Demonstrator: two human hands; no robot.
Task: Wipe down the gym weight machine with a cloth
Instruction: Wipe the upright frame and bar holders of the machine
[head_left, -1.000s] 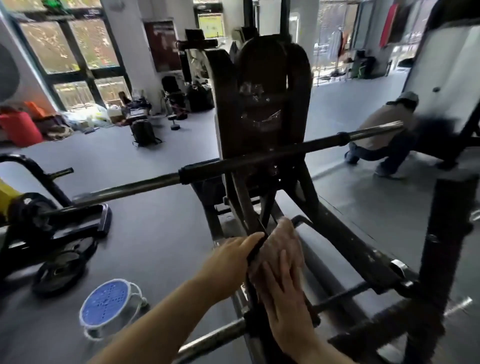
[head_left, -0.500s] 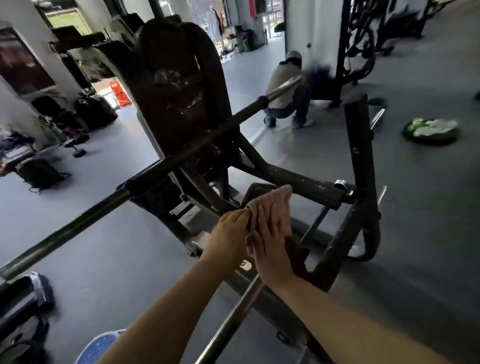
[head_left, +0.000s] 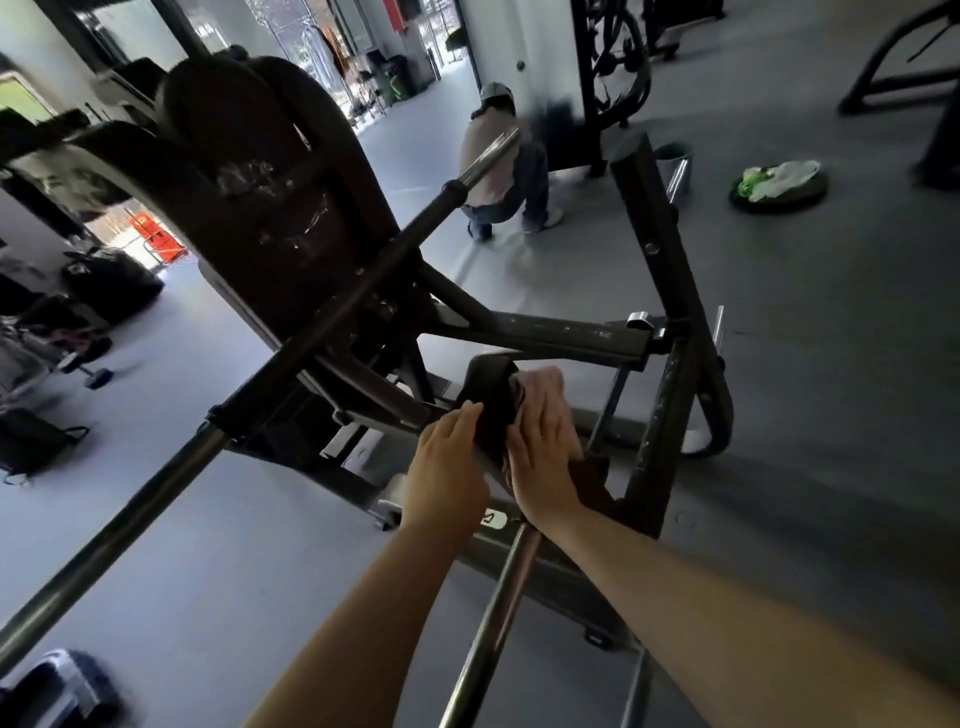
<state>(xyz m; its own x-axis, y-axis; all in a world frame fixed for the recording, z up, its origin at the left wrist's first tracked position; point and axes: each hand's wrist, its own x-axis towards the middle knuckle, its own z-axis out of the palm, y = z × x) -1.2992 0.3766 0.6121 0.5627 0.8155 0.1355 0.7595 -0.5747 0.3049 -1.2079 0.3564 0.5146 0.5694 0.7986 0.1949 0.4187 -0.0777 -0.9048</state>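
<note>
The big black steel-framed gym weight machine (head_left: 545, 332) fills the middle of the view, its worn dark padded backrest (head_left: 260, 208) rising at upper left and a long grey metal bar (head_left: 322, 322) running diagonally across in front of it. Low in the frame, both hands meet on a dark curved bracket (head_left: 488, 379): the right hand (head_left: 545, 452) lies flat with straight fingers, pressing a pale pinkish cloth (head_left: 540, 379) against the bracket's right side, while the left hand (head_left: 447, 467) holds the bracket's left edge (its fingertips are hidden behind the metal). Beyond, a crouching person (head_left: 504, 171) faces away near a white pillar, and a round black weight plate (head_left: 779, 187) with green-and-white rags lies on the grey floor.
</note>
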